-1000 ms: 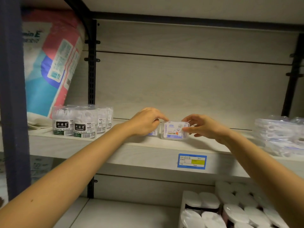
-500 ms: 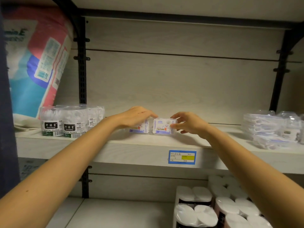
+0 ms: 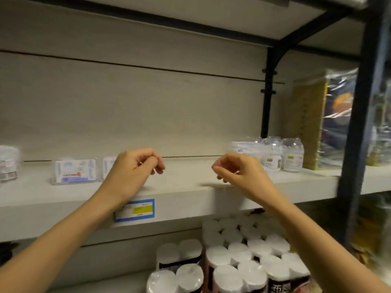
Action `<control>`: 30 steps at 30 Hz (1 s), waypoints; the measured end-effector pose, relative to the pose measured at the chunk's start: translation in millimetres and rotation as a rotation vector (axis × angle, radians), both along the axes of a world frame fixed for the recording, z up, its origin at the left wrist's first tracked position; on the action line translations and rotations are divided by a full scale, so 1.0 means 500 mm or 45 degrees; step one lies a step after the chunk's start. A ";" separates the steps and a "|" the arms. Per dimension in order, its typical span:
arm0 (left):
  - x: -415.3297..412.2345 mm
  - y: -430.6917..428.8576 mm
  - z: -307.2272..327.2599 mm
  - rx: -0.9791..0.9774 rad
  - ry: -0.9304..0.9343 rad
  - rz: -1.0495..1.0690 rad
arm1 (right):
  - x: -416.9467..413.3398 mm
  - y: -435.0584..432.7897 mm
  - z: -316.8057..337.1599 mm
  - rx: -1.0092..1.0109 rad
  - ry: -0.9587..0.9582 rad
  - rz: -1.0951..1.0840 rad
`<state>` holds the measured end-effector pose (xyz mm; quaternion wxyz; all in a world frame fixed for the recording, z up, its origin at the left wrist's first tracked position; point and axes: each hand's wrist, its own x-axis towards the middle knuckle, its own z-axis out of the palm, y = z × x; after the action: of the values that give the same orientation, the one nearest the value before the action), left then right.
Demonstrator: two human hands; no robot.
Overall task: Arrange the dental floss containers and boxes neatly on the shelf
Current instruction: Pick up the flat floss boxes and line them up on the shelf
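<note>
Two small clear dental floss boxes stand side by side on the pale shelf [image 3: 186,176]. The left box [image 3: 74,171] shows in full, while the right box [image 3: 108,166] is partly hidden behind my left hand [image 3: 132,170]. That hand hovers just right of the boxes, its fingers loosely curled and holding nothing. My right hand [image 3: 239,174] floats over the bare middle of the shelf, also loosely curled with nothing in it. A round floss container [image 3: 8,163] sits blurred at the far left edge.
At the right end of the shelf lie a stack of flat clear packs [image 3: 243,147] and clear jars [image 3: 293,155]. A dark upright post [image 3: 357,127] stands further right. Wrapped rolls [image 3: 237,256] fill the shelf below. A blue price tag [image 3: 135,210] marks the shelf front.
Both hands have let go of the two floss boxes and drifted right. The view has swung right, so the boxes and round containers now sit at the left.
</note>
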<state>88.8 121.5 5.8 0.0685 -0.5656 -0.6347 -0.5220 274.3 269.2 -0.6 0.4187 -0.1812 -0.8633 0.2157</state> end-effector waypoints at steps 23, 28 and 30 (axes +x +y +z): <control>0.226 0.312 0.006 -0.651 -0.267 0.133 | 0.172 0.288 0.010 -0.270 -0.406 -0.066; 0.230 0.291 0.001 -0.218 -0.414 -0.011 | 0.172 0.279 0.009 -0.493 -0.014 0.227; 0.227 0.276 -0.002 -0.036 -0.467 -0.015 | 0.170 0.270 0.008 -0.464 0.118 0.311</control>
<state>202.3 259.4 4.6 -0.0593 -0.4656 -0.6407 -0.6077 359.3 404.1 3.2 0.3891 -0.1378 -0.8054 0.4253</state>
